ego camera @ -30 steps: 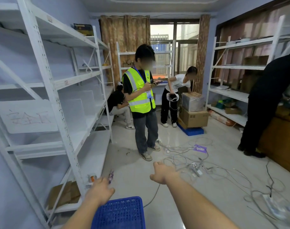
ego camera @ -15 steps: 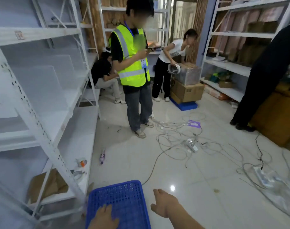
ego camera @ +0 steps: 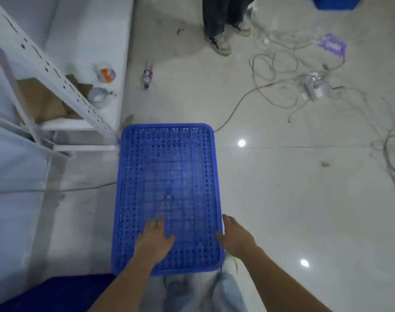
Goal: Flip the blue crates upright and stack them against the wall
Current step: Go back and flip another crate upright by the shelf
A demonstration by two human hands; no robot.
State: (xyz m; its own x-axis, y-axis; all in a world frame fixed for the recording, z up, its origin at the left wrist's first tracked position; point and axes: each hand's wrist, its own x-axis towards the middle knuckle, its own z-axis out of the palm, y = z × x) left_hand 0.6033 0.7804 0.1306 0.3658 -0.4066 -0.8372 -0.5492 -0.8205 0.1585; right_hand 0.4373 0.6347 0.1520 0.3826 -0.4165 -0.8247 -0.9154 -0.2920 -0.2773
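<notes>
Crate (ego camera: 169, 176): blue, upside down on the floor (ego camera: 282, 188), perforated base up, beside the white shelf post (ego camera: 57, 79).
Left hand (ego camera: 155, 243): flat on the base, fingers spread.
Right hand (ego camera: 235, 237): open, touching the crate's right edge.

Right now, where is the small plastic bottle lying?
In the head view, the small bottle lies on the floor, upper centre-left, beyond the blue crate and right of the white shelf.

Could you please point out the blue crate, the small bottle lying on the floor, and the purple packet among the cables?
Blue crate (ego camera: 167, 176): head view, on its perforated upturned base.
Small bottle (ego camera: 147, 78): head view, on its body.
Purple packet (ego camera: 332, 44): head view, on its flat face.
</notes>
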